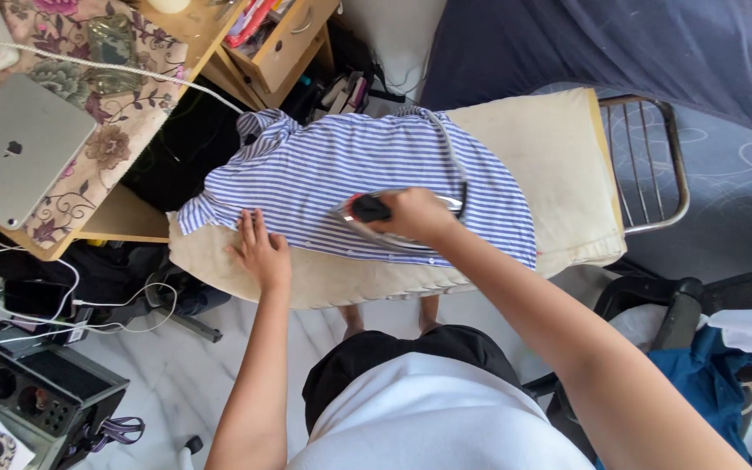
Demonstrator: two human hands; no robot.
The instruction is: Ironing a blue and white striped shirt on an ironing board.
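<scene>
A blue-and-white striped shirt (332, 170) lies spread over a cream-covered ironing board (550, 148). My right hand (415, 216) grips the black handle of a silver clothes iron (367, 218), which rests flat on the shirt near its lower hem. The iron's grey cord (451, 144) loops up over the shirt. My left hand (261, 251) lies flat, fingers spread, on the shirt's lower left edge and the board cover, just left of the iron.
A metal iron rest (654, 165) sticks out at the board's right end. A wooden desk (124, 222) with a floral cloth and a closed grey laptop (15, 148) stands at left. Cables and a black case (36, 392) lie on the floor; a black chair (654, 305) sits right.
</scene>
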